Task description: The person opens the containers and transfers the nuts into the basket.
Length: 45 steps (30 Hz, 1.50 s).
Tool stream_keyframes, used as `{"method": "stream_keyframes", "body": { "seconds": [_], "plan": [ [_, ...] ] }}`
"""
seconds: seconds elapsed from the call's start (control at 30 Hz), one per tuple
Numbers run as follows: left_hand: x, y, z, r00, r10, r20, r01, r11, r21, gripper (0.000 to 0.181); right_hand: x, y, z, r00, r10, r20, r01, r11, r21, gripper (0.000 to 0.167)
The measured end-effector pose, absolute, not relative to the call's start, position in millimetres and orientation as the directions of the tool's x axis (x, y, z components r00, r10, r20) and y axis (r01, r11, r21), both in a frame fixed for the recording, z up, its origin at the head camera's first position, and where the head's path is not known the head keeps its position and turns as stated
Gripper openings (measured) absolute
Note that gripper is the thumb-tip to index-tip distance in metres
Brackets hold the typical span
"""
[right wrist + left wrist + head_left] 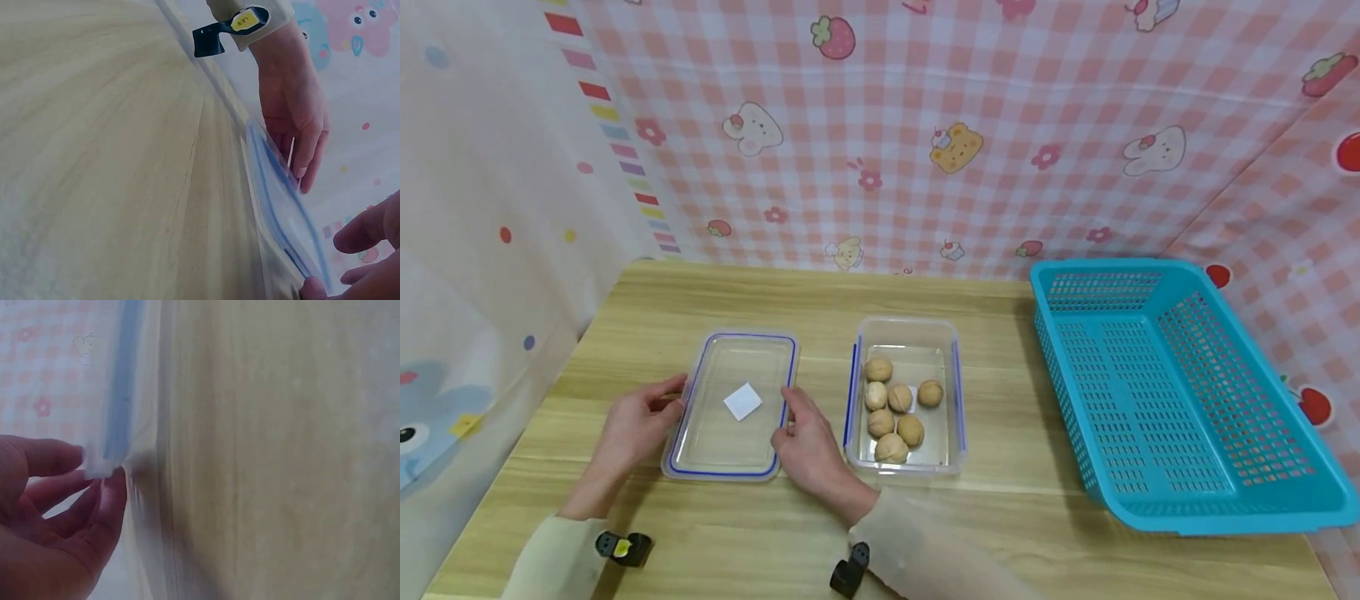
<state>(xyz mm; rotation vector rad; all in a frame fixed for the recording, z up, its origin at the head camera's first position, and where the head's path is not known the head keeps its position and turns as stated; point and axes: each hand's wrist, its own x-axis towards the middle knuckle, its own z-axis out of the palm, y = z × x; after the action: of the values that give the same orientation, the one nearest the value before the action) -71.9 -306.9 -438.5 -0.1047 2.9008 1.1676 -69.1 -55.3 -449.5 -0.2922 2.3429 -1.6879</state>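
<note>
A blue basket point(1150, 417) fills the right part of the worktop point(1015, 400), hiding its back-right corner and reaching past its right edge. Near the middle, set back from the front edge, is an uncovered clear box point(906, 332) with seven walnuts point(899, 397) in it, mostly gathered toward its left side. Left of the box, with a narrow strip of wood between them, is a clear lid point(718, 429) with a blue seal around its border and a white label point(742, 402) at its middle.

The left hand point(636, 425) pinches the lid's left border between thumb and bent fingers, hardly parted. The right hand point(812, 446) has its fingertips at the lid's right border, thumb and fingers spread a little; whether they grip it or only touch it I cannot tell. The right wrist view is too oblique to show clearly if the lid is fully flat on the wood.

The right hand sits in the gap between lid and box, just beside the box's front-left corner, and its sleeve point(940, 546) crosses toward the front edge. A patterned curtain point(910, 183) rises along the back edge and a white one point(512, 167) along the left. Bare wood shows from the lid to the back edge, and a wider stretch between the box and the basket.
</note>
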Motion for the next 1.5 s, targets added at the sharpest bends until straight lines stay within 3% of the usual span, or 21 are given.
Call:
{"method": "stream_keyframes", "body": {
  "seconds": [0.33,0.8,1.03,1.3,1.5],
  "plan": [
    [-65.2,-300.1,-431.7,-0.999,-0.042,-0.014,-0.040,0.732,0.680,0.046,-56.6,-45.8,-437.3,-0.930,-0.362,-0.057,-0.091,0.378,-0.921,0.062],
    [-51.0,-264.6,-418.4,-0.947,-0.143,0.288,0.114,0.687,0.717,0.035,-42.1,-17.1,-407.2,-0.880,-0.458,0.124,-0.251,0.229,-0.940,0.057],
    [-52.4,-244.1,-414.4,-0.904,-0.112,0.414,0.267,0.609,0.747,0.032,-39.6,1.1,-394.0,-0.842,-0.498,0.207,-0.345,0.203,-0.916,0.054],
    [-55.5,-219.1,-410.6,-0.899,-0.067,0.433,0.342,0.511,0.789,0.033,-36.8,23.1,-392.5,-0.798,-0.509,0.322,-0.474,0.201,-0.857,0.052],
    [-53.8,-202.8,-413.6,-0.907,-0.022,0.420,0.357,0.486,0.798,0.035,-34.2,38.0,-393.3,-0.795,-0.506,0.334,-0.506,0.251,-0.825,0.055]
  ]
}}
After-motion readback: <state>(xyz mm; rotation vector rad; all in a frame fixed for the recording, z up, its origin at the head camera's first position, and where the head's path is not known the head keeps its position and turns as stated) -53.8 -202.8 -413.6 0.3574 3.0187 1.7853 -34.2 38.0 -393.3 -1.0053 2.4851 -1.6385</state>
